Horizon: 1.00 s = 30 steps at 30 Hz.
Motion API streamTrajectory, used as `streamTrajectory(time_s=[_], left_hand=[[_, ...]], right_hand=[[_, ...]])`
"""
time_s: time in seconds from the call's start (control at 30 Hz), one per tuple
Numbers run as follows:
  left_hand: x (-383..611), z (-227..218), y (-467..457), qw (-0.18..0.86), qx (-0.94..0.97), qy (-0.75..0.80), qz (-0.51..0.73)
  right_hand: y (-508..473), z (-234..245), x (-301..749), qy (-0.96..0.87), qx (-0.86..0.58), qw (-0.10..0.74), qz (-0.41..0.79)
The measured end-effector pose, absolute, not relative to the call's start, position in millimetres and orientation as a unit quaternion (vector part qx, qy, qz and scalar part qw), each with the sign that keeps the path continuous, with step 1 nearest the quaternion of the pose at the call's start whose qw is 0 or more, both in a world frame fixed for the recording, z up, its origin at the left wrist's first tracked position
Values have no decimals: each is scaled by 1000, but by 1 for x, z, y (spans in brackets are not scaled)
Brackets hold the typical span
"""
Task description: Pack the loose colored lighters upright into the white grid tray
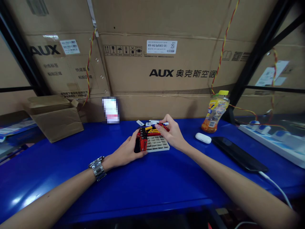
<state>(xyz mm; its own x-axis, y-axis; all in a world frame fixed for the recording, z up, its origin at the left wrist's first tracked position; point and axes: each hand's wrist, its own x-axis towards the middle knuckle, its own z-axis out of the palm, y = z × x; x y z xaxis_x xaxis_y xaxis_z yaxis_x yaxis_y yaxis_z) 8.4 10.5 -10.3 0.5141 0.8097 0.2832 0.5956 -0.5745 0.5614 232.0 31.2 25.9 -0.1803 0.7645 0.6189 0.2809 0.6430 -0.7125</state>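
Brown cardboard [133, 79] fills the upper frame, and at its upper centre-right we read "AUX 奥克斯空调" in black. Above that, a white label [162, 46] gives "KFR-46G/BpR3AES1(B1)" and a "25"; at upper left we find a second "AUX", with "分拣标签" and "粘贴区域" below it, and lower still "300kgf". The writing on the yellow-capped bottle [215, 111], right of centre, we cannot make out with certainty.

Our left arm comes in from the lower left, a metal watch [97, 168] on its wrist. The left hand [130, 149] lies sideways at the frame's centre, fingers clamped around the red case [143, 143], thumb low along its near edge. Our right arm slants in from the lower right; the right hand [173, 131] arches over the tray [157, 144], knuckles up, thumb and forefinger pinched together on a slim red piece [164, 127]. The gridded tray sits at mid-frame on the blue bench [152, 187], just beside the case. At right we see a black phone [238, 154] and a white pod [203, 138].
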Motion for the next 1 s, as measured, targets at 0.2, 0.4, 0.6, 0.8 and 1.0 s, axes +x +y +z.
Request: streamTrajectory(time_s=[0.2,0.4,0.6,0.8,1.0], left_hand=[[10,-7,8,223,831,434,268],[13,-2,5,244,810,449,287],[12,-4,7,247,817,430,293],[12,-4,6,249,814,435,293],[12,-5,6,245,813,443,288]], right_hand=[[31,23,232,-727,-379,516,248],[44,16,230,-741,-359,481,302],[54,15,228,-783,-318,459,273],[62,2,224,-790,-326,446,265],[64,-2,222,-825,-327,393,240]])
